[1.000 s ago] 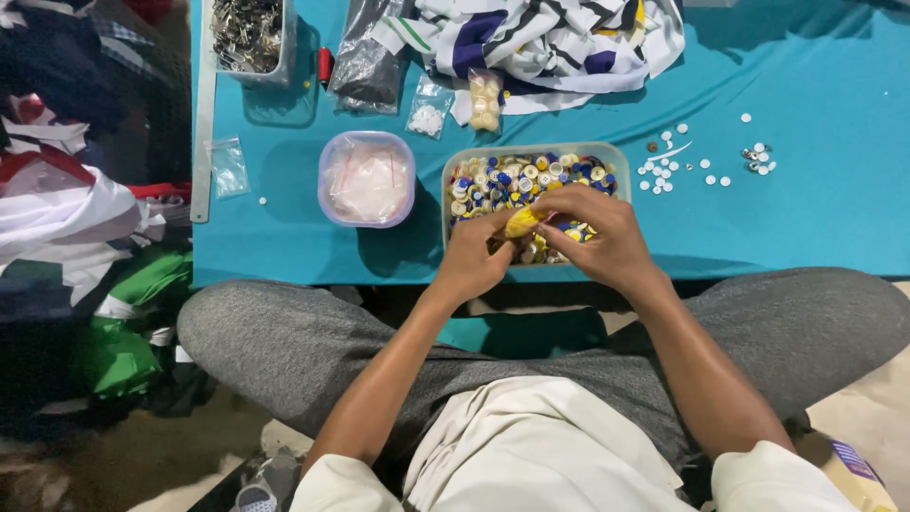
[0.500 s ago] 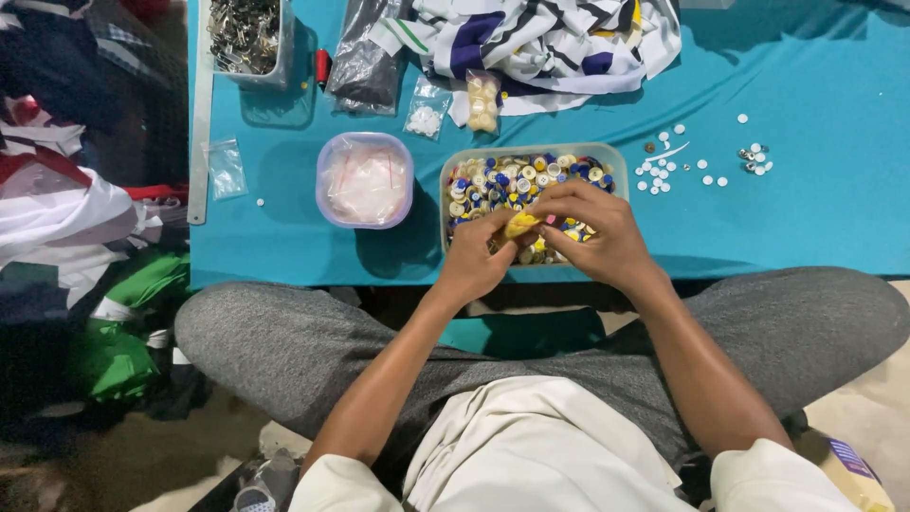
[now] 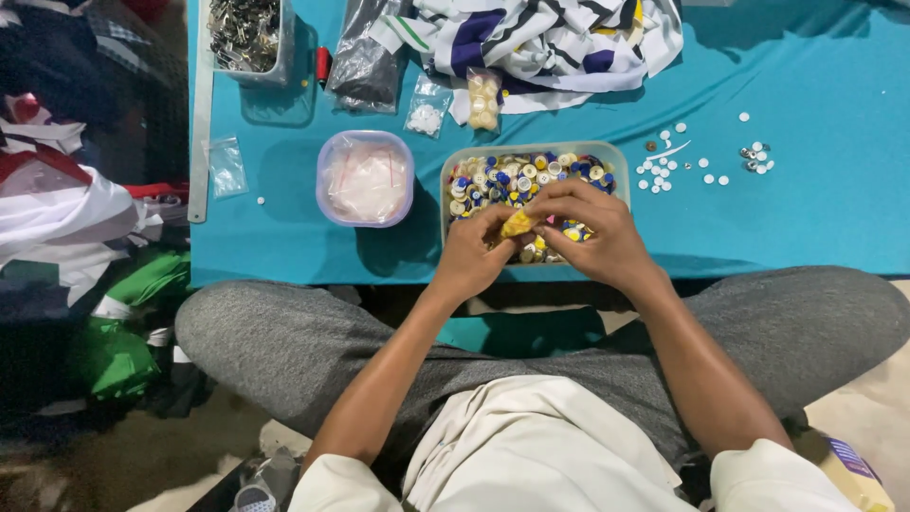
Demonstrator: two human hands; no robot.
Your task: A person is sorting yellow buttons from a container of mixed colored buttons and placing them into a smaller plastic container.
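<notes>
Left hand (image 3: 471,256) and right hand (image 3: 590,232) meet over button tray (image 3: 618,159), fingers pinched together on small yellow piece (image 3: 517,224), possibly fabric, hard to tell. Tray on teal table (image 3: 815,228). Lidded tub (image 3: 365,178) left of tray; loose white buttons (image 3: 668,171) right.

The person wears grey trousers and a cream top with short sleeves.

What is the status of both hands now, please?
Left hand and right hand pinch a yellow piece. Over button tray. Nothing in between.
</notes>
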